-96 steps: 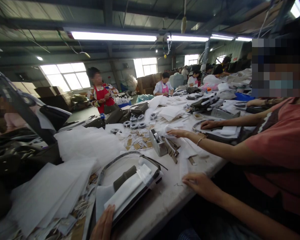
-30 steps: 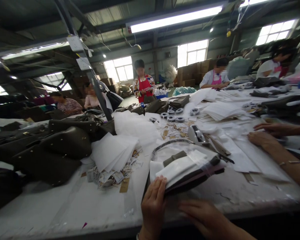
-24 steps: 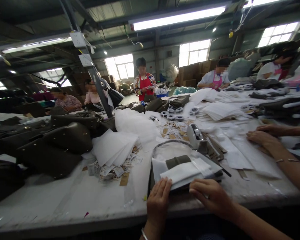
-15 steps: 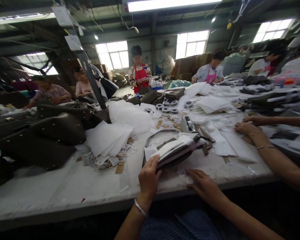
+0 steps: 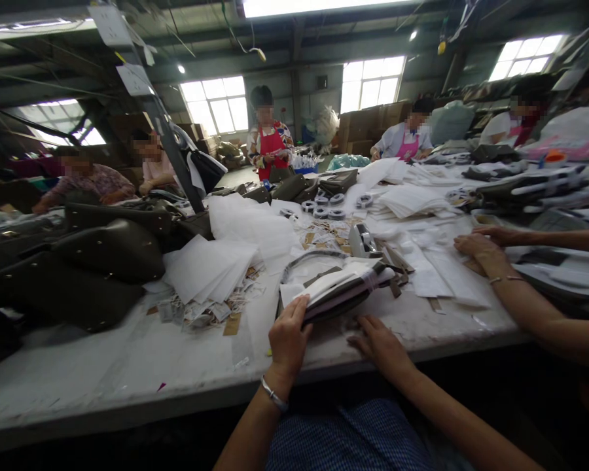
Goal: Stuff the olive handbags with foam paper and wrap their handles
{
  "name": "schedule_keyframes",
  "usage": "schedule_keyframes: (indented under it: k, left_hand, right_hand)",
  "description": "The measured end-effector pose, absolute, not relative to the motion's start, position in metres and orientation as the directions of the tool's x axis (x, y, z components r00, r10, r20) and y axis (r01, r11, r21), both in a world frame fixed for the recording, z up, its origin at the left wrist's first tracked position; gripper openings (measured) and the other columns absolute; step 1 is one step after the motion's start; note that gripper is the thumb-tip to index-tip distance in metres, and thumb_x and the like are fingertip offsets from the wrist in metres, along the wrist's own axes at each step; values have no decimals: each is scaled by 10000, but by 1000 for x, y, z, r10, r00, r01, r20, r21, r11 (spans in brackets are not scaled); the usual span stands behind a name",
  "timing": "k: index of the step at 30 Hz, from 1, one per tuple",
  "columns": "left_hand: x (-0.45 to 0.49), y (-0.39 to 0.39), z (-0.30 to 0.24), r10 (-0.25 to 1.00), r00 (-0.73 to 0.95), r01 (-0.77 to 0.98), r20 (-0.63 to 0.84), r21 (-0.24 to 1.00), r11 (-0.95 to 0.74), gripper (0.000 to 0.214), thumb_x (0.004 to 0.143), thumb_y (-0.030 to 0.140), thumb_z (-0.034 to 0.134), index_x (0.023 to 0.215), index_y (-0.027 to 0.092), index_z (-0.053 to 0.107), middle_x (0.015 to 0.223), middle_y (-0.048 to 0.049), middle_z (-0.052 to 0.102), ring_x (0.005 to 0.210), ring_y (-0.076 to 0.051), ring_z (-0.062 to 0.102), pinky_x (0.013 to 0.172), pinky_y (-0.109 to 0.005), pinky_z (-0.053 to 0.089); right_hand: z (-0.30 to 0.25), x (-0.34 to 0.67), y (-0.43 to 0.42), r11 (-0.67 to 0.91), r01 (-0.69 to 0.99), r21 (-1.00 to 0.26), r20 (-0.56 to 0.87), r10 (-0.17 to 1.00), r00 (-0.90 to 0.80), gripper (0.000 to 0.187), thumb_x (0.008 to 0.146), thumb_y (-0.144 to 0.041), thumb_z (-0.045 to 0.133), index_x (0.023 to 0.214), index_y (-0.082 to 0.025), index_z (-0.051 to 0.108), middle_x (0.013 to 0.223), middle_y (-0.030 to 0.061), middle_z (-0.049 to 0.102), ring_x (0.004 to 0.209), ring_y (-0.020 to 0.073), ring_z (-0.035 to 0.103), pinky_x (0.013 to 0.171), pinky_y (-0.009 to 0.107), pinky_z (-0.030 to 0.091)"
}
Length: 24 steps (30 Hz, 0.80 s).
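A dark handbag [image 5: 346, 299] with white padding sheets on it and a wrapped handle arching behind lies on the white table [image 5: 191, 363] in front of me. My left hand [image 5: 288, 339], a silver bangle at its wrist, grips the bag's near left end, fingers on top and the thumb along its side. At the table's front edge my right hand [image 5: 381, 348] rests with its fingers apart, just below the bag and holding nothing I can see. Behind the bag stands a tape dispenser [image 5: 362, 241].
Left of the bag lie white foam sheets [image 5: 211, 268] and string tags [image 5: 209, 314]. Large dark bags [image 5: 83, 275] are heaped at far left. A co-worker's arms [image 5: 520, 281] reach in from the right over more sheets. A metal post [image 5: 169, 144] rises behind; several people sit or stand farther back.
My right hand has shifted slightly left along the table edge, its fingers more spread. The left hand keeps its grip on the bag. The whole view has moved a little.
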<state>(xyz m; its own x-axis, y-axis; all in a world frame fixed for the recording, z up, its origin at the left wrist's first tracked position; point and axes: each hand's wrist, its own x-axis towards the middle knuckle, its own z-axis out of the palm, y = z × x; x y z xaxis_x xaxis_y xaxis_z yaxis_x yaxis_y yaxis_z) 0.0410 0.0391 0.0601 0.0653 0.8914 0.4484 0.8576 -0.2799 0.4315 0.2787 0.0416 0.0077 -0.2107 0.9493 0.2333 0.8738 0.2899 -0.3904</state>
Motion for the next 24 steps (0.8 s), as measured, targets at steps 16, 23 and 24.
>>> schedule_keyframes:
  k: [16, 23, 24]
  left_hand:
    - [41, 38, 37, 818, 155, 852, 554, 345, -394, 779, 735, -34, 704, 1417, 259, 466, 1385, -50, 599, 1267, -237, 570, 1050, -388, 521]
    - [41, 31, 5, 659, 258, 859, 707, 143, -491, 483, 898, 101, 571, 1371, 194, 542, 1324, -64, 645, 1180, -251, 635, 956, -384, 583]
    - [41, 30, 3, 636, 257, 864, 728, 122, -489, 446, 922, 109, 533, 1360, 192, 556, 1313, -59, 653, 1170, -247, 642, 946, -380, 587]
  right_hand:
    - [33, 225, 7, 216, 769, -601, -101, 935, -341, 178, 835, -336, 656, 764, -174, 642, 735, 48, 696, 685, 199, 616, 598, 269, 358]
    - [93, 235, 60, 406, 674, -617, 186, 908, -376, 397, 973, -475, 480, 721, -204, 626, 697, 23, 676, 662, 181, 607, 655, 288, 401]
    - [99, 236, 81, 414, 695, -587, 232, 909, -346, 361, 979, -458, 472, 789, -205, 647, 763, 33, 697, 723, 189, 624, 705, 291, 418]
